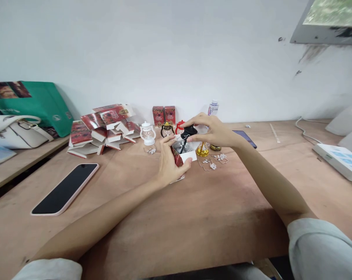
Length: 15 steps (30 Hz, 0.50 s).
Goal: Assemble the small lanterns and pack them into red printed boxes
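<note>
My left hand (169,161) is wrapped round a small red printed box (178,158), its white flap (189,156) folded outward at the open top. From above, my right hand (208,128) grips a black mini lantern (189,131) by its top. The lantern's lower part is inside the box opening or just at it. Behind the hands stand a white lantern (147,134), a dark bronze lantern (167,129), a partly hidden red lantern (180,126) and a gold lantern (202,150). Small wire hooks and bits (213,165) lie to the right of the box.
Flattened red boxes (106,128) are piled at left, with two upright boxes (163,115) by the wall. A phone (65,189) lies front left, another phone (245,138) to the right. A bottle (213,108), power strip (339,161), white handbag (17,130) and green bag (39,105) stand around.
</note>
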Available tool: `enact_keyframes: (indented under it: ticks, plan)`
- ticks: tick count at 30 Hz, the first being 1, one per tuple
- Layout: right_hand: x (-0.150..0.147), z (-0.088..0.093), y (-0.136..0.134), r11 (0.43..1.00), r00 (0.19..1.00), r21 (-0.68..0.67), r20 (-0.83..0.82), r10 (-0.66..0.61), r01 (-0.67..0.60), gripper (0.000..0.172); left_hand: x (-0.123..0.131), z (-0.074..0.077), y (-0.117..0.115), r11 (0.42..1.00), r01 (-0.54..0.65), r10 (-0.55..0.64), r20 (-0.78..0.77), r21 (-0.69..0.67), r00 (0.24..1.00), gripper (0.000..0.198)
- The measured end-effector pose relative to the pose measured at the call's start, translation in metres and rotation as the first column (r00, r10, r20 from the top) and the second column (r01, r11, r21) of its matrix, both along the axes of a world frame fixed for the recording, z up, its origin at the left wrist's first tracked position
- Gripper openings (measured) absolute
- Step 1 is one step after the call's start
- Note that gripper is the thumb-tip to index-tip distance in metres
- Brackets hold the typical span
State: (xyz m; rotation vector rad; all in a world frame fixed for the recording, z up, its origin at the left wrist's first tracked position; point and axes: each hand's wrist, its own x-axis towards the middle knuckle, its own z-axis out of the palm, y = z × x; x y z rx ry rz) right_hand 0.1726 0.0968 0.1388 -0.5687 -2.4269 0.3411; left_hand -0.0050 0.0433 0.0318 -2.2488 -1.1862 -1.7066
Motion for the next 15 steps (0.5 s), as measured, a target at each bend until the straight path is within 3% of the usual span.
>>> enact_keyframes:
  ticks: [9,15]
  plan:
    - [-0.007,0.000,-0.007,0.995,0.996,0.099,0.084,-0.012,0.004,0.031,0.004,-0.008,-0.004,0.995,-0.102,0.103,0.083,-0.022,0.991,0.054]
    - [-0.016,-0.006,-0.013,0.963,0.929,0.268,0.362,-0.081,-0.020,0.032,0.003,-0.010,-0.003,0.987,0.006,0.012,0.113,-0.159,0.994,0.048]
